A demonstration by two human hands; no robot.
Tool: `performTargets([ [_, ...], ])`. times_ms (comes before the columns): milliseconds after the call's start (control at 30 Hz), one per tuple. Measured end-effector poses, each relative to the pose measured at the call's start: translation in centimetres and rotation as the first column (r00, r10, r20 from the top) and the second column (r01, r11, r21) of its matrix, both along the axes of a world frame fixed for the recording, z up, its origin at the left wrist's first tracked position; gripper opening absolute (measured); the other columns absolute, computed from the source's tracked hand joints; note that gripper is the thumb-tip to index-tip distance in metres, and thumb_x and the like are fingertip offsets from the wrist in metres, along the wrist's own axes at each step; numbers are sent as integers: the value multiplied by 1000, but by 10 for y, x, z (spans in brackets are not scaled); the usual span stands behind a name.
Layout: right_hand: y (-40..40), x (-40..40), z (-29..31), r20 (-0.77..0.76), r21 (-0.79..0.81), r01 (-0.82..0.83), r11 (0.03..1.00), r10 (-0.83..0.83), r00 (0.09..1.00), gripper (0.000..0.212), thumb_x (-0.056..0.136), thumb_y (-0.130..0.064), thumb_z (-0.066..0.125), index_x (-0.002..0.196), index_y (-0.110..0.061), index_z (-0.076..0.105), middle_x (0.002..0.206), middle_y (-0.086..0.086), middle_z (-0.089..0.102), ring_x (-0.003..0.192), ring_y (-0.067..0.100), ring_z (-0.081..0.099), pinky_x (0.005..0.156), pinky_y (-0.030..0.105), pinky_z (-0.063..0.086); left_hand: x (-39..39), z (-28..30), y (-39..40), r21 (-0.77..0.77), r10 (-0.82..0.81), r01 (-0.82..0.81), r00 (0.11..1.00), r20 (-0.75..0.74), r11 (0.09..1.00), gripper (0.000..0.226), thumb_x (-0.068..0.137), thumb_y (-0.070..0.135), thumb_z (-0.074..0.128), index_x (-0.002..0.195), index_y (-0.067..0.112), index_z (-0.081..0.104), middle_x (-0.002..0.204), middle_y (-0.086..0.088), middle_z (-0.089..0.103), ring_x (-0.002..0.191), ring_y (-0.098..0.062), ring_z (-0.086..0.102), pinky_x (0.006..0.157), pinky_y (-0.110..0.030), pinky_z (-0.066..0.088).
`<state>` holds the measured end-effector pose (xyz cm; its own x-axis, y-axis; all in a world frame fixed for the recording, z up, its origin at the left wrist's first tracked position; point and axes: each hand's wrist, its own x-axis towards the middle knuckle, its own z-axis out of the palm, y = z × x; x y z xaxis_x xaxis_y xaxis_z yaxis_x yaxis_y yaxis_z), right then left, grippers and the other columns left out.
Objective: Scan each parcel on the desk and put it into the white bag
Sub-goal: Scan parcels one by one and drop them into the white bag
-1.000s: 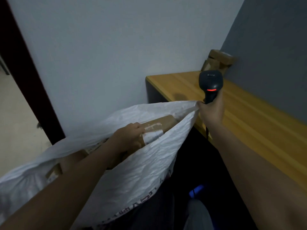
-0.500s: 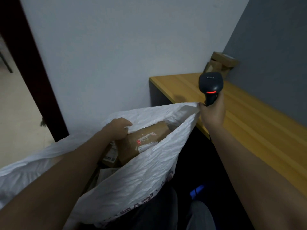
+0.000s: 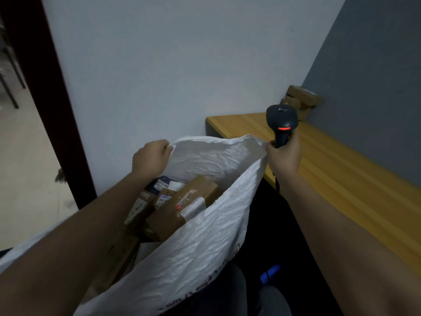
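Pale grey-white wall [image 3: 164, 65] filled most of our view, meeting a darker grey wall [image 3: 373, 71] on the right, with a dark red door frame [image 3: 45, 103] and light floor [image 3: 25, 169] off to the left. Against the corner ran the wooden desk [image 3: 337, 169], its near stretch bare, and at its far end, right in the corner, we saw a small stack of brown cardboard parcels [image 3: 300, 100] resting against the dark wall.

Beside the desk's end we held the white bag [image 3: 196, 247] open between our two hands. Our left hand [image 3: 151, 159] gripped the far rim of the bag, fingers curled round the crumpled fabric with the thumb pinching it at the edge. Our right hand [image 3: 283, 158] was wrapped round the handle of the dark barcode scanner [image 3: 282, 120], whose head stood upright above the fist with a red light glowing on it; the same hand also caught the near corner of the bag's rim, though we could not tell which fingers pinched the fabric.

Inside the bag lay several parcels. Uppermost was a brown cardboard box [image 3: 182, 207], tilted, with white labels and a red mark on its top face. To its left we made out smaller labelled boxes [image 3: 141, 206] and a dark blue packet [image 3: 163, 182] with a white label, all below the rim. Printed lettering ran along the bag's outer side near the bottom. A blue object [image 3: 270, 273] showed on the dark floor under the desk.
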<state>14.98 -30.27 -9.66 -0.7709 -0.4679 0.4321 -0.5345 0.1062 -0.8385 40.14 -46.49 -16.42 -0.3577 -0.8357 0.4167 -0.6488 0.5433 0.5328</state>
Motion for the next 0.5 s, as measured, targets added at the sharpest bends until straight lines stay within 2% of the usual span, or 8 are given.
performTargets([
  [200,-29,-10,33,18,-44,-23,999,24,1000,43,79,4,61,117,-16,53,83,-11,55,74,6,55,63,21,41,-27,55,-55,-5,54,-56,985,-161,998,34,100,28,45,87,4,64,88,-12,65,83,-32,59,65,-32,37],
  [300,-48,-20,39,39,-71,-16,997,19,999,39,79,5,58,108,-21,51,82,-5,55,73,12,55,65,25,43,-50,79,-77,12,68,-67,985,-161,998,33,100,27,45,87,4,64,91,-14,66,86,-34,60,67,-32,37],
  [367,-64,-26,47,25,-73,-27,997,29,999,38,80,5,59,104,-23,49,82,-2,55,74,15,54,64,26,42,-63,100,-94,-10,96,-98,986,-138,995,30,100,27,45,94,7,67,99,-13,67,92,-35,61,70,-32,38],
  [500,-92,-36,59,-25,-118,-60,991,58,998,36,80,4,62,106,-19,51,77,-7,52,67,8,50,60,21,39,-77,120,-131,-48,174,-180,978,-116,982,28,100,27,46,104,11,68,109,-12,67,100,-36,61,75,-33,40],
])
